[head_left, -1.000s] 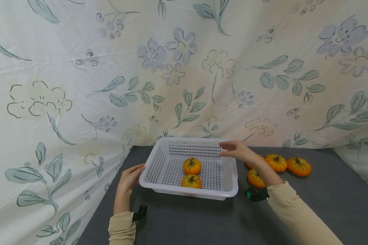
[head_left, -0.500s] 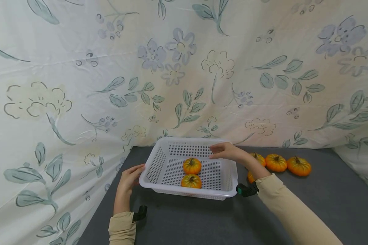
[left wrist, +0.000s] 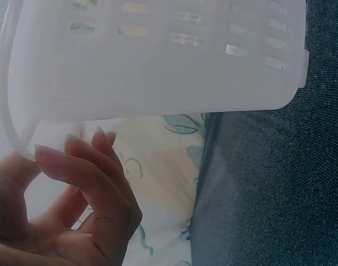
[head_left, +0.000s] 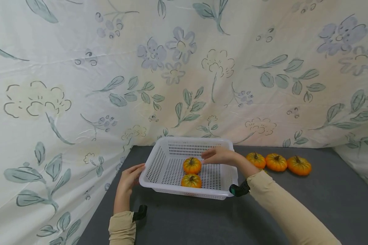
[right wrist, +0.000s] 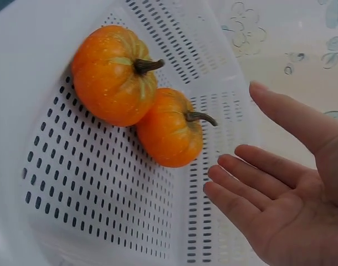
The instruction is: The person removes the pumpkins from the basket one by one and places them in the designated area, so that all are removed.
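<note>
A white perforated plastic basket (head_left: 171, 190) stands on the dark table with two small orange pumpkins inside, one behind the other. The rear pumpkin (head_left: 192, 166) and the front pumpkin (head_left: 191, 181) touch; both have brown stems. At the basket's left end, my left hand (head_left: 130, 177) grips the rim, thumb and curled fingers at its edge in the left wrist view. My right hand (head_left: 219, 156) hovers over the basket's right half, just right of the rear pumpkin. In the right wrist view its fingers (right wrist: 252, 183) are straight, thumb spread, palm holding nothing.
Right of the basket, three pumpkins stand in a row: a left one (head_left: 256, 160), a middle one (head_left: 276, 162) and a right one (head_left: 299, 165). Another is nearly hidden by my right sleeve (head_left: 282, 200). A floral cloth (head_left: 184, 85) hangs behind the table.
My right hand has moved left and slightly lower, from the basket's right edge to beside the rear pumpkin. My left hand, the basket and the pumpkins have stayed put.
</note>
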Demonstrator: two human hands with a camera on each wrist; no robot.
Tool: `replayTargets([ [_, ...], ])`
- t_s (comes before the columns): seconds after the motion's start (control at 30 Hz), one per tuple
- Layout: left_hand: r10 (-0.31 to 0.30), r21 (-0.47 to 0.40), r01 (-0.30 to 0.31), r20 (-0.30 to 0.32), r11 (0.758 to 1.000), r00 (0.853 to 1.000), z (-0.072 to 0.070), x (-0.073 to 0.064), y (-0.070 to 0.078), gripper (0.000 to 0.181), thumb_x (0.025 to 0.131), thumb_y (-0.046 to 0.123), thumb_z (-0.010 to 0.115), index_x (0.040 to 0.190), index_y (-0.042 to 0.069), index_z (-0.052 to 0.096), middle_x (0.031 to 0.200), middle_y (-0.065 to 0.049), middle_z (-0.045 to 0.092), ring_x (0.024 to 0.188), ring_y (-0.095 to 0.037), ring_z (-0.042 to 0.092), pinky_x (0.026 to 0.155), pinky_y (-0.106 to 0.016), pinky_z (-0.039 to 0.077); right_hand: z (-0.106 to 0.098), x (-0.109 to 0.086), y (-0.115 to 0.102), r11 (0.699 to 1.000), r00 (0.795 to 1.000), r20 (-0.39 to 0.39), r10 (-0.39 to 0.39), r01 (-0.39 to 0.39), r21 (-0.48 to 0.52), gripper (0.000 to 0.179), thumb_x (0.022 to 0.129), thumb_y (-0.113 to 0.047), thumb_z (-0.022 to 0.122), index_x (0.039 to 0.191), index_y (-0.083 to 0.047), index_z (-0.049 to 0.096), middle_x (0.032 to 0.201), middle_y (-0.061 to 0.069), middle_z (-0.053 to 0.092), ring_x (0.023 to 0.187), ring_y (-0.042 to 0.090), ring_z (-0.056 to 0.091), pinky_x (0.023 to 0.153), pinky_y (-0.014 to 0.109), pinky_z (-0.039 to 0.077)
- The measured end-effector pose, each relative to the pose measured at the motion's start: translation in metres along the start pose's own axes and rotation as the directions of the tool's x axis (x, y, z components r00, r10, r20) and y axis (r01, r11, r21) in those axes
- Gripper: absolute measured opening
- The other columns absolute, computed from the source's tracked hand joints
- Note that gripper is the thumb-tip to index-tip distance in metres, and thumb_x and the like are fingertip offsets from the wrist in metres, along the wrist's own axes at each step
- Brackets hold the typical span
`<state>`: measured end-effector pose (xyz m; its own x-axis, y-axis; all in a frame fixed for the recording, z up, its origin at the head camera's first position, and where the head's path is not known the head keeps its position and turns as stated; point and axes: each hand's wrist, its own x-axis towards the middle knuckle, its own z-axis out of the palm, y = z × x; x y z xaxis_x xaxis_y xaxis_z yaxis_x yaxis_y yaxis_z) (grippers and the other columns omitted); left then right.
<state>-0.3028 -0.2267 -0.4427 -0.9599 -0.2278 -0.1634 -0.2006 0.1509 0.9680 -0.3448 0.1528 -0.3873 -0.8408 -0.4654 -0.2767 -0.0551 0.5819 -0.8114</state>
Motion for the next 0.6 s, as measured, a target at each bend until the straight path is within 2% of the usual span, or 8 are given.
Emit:
replayTargets([
  [0.3, -0.005, -0.008, 0.005, -0.005, 1.000, 1.000, 0.000, -0.001, 0.001, 0.049, 0.090, 0.032, 0.070, 0.129, 0.003, 0.063, 0.095, 0.006, 0.069, 0.075, -0.009, 0.065, 0.066, -0.029, 0.053, 0.003, 0.010, -0.001, 0.995, 0.988, 0.147, 0.041, -0.054, 0.086, 0.056, 0.089, -0.030, 0.071, 0.136, -0.004, 0.056, 0.141, 0.014, 0.055, 0.128, 0.026, 0.056, 0.109, 0.047, 0.041],
  [0.43, -0.002, -0.004, 0.002, -0.003, 1.000, 1.000, 0.000, -0.002, 0.001, 0.048, 0.090, 0.031, 0.070, 0.129, 0.003, 0.062, 0.096, 0.005, 0.069, 0.076, -0.008, 0.065, 0.066, -0.029, 0.053, 0.006, 0.012, -0.001, 0.994, 0.975, 0.218, 0.035, -0.057, 0.095, 0.055, 0.089, -0.029, 0.072, 0.136, -0.006, 0.057, 0.141, 0.013, 0.055, 0.127, 0.025, 0.056, 0.111, 0.049, 0.038],
  [0.6, 0.000, -0.010, 0.000, 0.013, 1.000, 1.000, 0.000, 0.000, 0.000, 0.051, 0.090, 0.032, 0.070, 0.131, 0.003, 0.061, 0.097, 0.006, 0.069, 0.077, -0.007, 0.067, 0.067, -0.028, 0.054, 0.009, 0.014, -0.003, 0.996, 0.962, 0.271, 0.023, -0.046, 0.079, 0.053, 0.089, -0.029, 0.072, 0.135, -0.006, 0.058, 0.140, 0.011, 0.057, 0.126, 0.023, 0.057, 0.111, 0.049, 0.038],
])
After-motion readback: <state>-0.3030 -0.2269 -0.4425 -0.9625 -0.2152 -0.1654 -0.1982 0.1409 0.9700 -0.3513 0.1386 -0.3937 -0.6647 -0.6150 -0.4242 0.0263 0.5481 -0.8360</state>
